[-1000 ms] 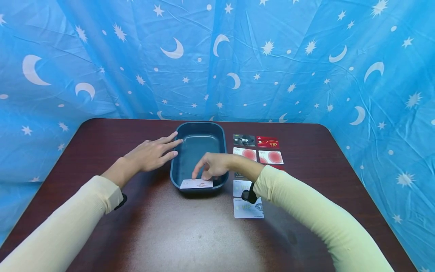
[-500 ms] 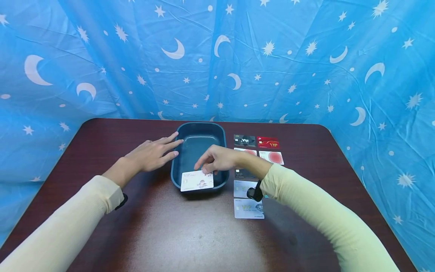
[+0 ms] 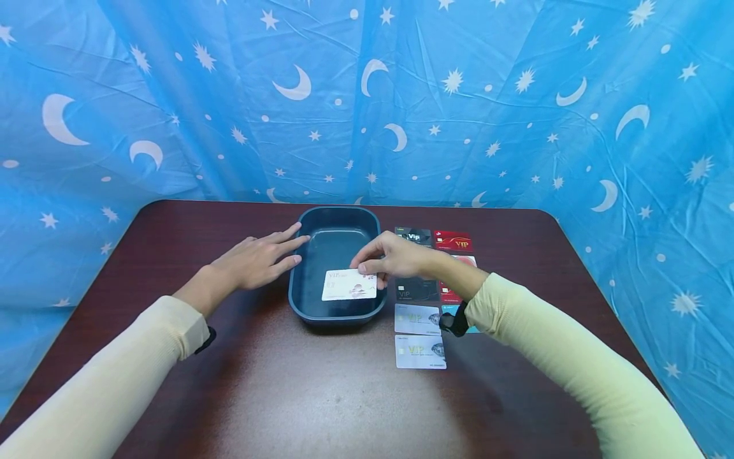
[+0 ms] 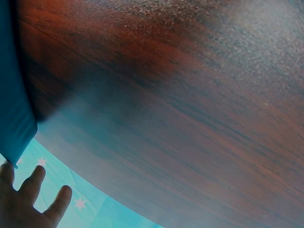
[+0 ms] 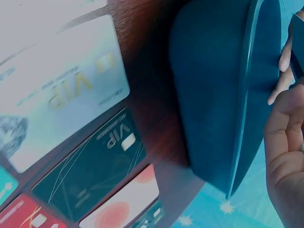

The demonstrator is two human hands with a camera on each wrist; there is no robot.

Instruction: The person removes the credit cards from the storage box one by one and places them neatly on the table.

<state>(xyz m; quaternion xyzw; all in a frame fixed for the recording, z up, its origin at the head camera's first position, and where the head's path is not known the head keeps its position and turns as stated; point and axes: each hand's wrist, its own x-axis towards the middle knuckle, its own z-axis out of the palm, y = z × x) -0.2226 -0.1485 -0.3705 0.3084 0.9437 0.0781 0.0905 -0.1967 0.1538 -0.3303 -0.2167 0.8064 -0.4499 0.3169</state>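
Two hands over the table (image 3: 344, 395). Right hand (image 3: 392, 255) pinches a white VIP card (image 3: 348, 284) by its right edge, thumb and fingers curled onto it; card sits over the middle of the dark blue tray (image 3: 298, 290), above the floor as far as I can tell. Left hand (image 3: 258, 258) flat, fingers straight, tips touching the tray's left rim. More cards laid in rows right of the tray: black VIP card (image 3: 417, 290), two silver ones (image 3: 420, 351) nearest the person.
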